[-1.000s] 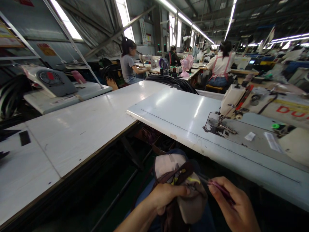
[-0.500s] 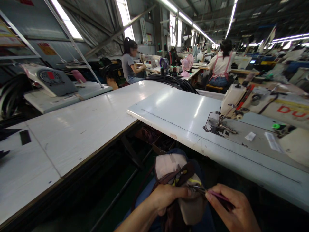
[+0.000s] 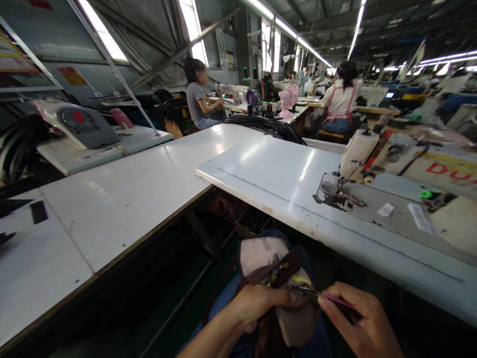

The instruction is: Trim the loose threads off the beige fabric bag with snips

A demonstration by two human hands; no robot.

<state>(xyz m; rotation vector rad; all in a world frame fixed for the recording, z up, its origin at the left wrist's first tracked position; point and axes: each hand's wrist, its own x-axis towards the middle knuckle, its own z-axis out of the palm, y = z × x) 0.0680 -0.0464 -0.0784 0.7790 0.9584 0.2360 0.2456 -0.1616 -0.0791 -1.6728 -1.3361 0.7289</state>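
A beige and dark brown fabric piece with a zipper lies across my lap, below the table edge. My left hand is closed on it, thumb pressed at its upper part beside a bit of yellow trim. My right hand grips a small tool with purple-pink handles. The tool's thin metal tips reach the fabric right beside my left thumb; whether they touch a thread is too small to tell.
A white sewing table with a sewing machine stands ahead and right. Another long white table runs along the left. Black cords lie behind. Two people sit farther back.
My right hand has shifted very slightly, with the tool still in it. The seated person at the back left has leaned a little to the left.
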